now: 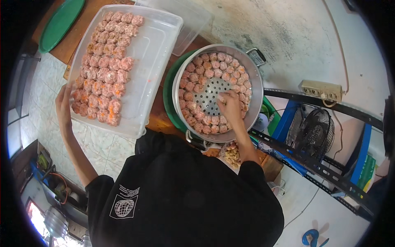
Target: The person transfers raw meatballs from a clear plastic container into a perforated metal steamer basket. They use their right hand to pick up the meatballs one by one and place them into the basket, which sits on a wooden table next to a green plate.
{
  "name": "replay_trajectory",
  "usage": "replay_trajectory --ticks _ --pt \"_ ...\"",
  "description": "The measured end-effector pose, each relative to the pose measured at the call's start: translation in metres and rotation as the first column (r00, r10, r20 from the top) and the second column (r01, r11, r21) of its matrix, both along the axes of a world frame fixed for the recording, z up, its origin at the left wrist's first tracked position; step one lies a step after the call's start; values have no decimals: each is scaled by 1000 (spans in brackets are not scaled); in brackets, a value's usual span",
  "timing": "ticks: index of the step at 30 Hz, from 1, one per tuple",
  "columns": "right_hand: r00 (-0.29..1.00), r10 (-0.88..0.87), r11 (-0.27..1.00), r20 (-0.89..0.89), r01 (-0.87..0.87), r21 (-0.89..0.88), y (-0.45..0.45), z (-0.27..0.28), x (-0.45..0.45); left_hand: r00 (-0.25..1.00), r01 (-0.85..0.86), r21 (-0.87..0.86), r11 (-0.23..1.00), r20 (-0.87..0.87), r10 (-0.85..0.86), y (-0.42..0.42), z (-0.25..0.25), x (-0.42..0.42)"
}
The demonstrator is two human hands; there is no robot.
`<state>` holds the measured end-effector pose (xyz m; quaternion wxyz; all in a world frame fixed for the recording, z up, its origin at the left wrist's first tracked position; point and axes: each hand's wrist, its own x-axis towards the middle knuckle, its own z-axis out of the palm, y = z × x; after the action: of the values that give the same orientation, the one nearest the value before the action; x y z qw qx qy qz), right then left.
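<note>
My left hand grips the left edge of a translucent plastic tray, tilted at the upper left. Rows of raw meatballs, some with orange bits, cover its left part. My right hand is inside a round aluminium steamer pot, over its perforated plate, with a small meatball at the fingertips. Rings of similar meatballs line the plate around a bare middle. The right fingers partly hide what lies beneath them.
Behind the tray lies another clear plastic container. A green oval tray is at the upper left. Right of the pot stands a black metal shelf frame with blue bins and a black fan. A power strip hangs on the wall.
</note>
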<state>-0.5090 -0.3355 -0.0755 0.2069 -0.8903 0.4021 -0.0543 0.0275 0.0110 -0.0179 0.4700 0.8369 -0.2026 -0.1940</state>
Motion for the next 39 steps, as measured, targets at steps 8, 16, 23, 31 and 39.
replay_trajectory --ticks 8,16,23,31,39 --pt "993 114 987 -30 -109 118 17 -26 -38 999 -2 57 998 37 0 -2 6 2" --pt "989 105 985 102 -89 -150 41 114 106 997 -12 -88 996 -77 5 -9 5 -10" --pt "871 484 873 91 -487 20 49 134 321 943 -87 -4 996 -323 81 -29 46 -22" --pt "788 578 813 -214 -577 72 79 150 339 988 -17 -50 999 -151 9 -12 28 -13" --pt "978 56 923 201 26 -385 39 163 253 983 23 -68 997 -182 -35 -6 17 -10"
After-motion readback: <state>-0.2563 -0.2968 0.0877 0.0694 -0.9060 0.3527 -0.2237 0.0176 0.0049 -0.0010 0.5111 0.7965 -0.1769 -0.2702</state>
